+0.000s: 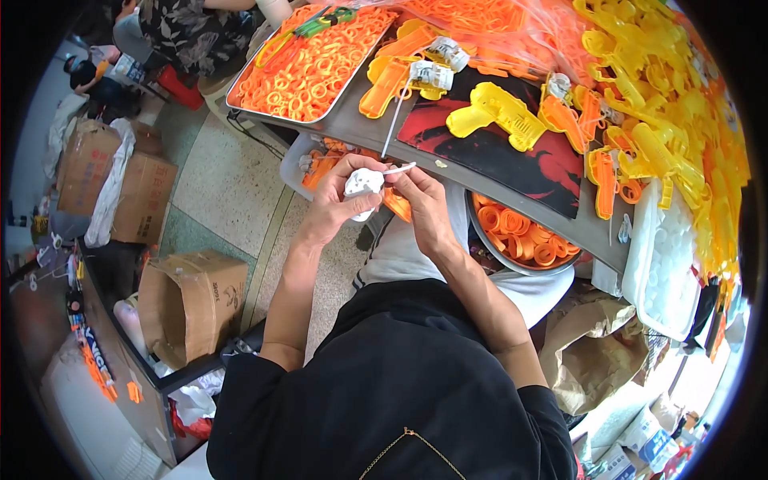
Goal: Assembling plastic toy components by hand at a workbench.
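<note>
My left hand (322, 211) is closed around a small white plastic part (364, 183) with dark holes in its face, held in front of the table's edge. Close beside it, my right hand (426, 210) pinches a thin white strip (401, 169) near that part. Whether the strip is joined to the part cannot be made out. A long white strip (394, 118) runs from the table edge up to a white part (432, 75) in an orange and yellow toy gun shell (389, 86). A yellow toy gun shell half (498, 117) lies on the black and red mat (552, 182).
A metal tray (323, 118) of orange rings stands at the back left, with green-handled pliers (324, 22) on top. Yellow shells (668, 136) pile up at the right, near a white bin (662, 276). By my legs sits a bowl (524, 265) of orange curls. Cardboard boxes (204, 300) stand left.
</note>
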Demonstrator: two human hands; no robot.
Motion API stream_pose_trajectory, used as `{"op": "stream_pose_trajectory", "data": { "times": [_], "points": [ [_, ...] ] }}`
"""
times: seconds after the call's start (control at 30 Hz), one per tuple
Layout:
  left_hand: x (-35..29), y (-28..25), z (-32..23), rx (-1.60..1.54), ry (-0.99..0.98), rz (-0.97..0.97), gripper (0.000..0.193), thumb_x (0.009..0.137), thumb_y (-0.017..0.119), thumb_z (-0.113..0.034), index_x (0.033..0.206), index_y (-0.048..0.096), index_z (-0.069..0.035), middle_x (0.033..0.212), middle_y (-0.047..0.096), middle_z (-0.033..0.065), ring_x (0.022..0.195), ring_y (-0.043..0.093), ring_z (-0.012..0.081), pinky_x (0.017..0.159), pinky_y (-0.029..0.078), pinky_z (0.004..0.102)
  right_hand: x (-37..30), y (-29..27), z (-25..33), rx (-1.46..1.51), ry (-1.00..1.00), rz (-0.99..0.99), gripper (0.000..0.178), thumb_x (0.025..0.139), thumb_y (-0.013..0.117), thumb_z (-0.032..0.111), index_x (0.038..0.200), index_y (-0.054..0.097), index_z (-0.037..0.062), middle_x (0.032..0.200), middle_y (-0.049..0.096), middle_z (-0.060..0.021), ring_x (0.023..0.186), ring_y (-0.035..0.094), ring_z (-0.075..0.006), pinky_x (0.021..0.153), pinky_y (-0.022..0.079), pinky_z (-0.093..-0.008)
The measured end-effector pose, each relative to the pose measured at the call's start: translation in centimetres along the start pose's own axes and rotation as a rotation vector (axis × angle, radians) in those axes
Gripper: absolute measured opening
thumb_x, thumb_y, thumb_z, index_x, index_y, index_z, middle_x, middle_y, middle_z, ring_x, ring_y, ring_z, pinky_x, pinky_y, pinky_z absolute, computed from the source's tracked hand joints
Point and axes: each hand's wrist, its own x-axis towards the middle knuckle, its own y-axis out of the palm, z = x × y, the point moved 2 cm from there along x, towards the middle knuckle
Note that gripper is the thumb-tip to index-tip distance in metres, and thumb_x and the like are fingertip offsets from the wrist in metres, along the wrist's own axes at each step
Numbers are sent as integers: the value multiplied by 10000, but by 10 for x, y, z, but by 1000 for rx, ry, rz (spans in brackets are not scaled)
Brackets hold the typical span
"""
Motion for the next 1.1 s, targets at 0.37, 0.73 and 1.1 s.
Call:
{"op": "stream_pose_trajectory", "data": {
  "times": [0.37, 0.73, 1.1],
  "points": [
    [2, 48, -45, 489, 336, 251, 432, 873, 787, -102, 1257, 644, 34, 991, 647, 52, 969, 612, 190, 902, 487, 325, -20, -13, 59, -147, -306, -76, 244, 1069, 550, 202, 1081, 681, -4, 968, 708, -69, 901, 642, -118, 885, 491, -276],
    [30, 101, -136, 798, 542, 178, 300, 851, 800, -169, 1107, 753, -20, 1022, 669, 82, 834, 651, 206, 729, 537, 317, -39, -1, 134, -54, -178, 446, 905, 922, 753, 177, 1586, 173, -28, 774, 698, -90, 725, 669, -163, 644, 507, -249],
    [48, 114, -115, 577, 771, 240, 194, 782, 868, -92, 939, 761, -53, 918, 654, 62, 837, 646, 195, 715, 503, 304, -59, -5, 136, -551, -426, 51, 284, 823, 761, 199, 991, 660, -6, 873, 636, -36, 808, 628, -125, 728, 495, -259]
  ]
}}
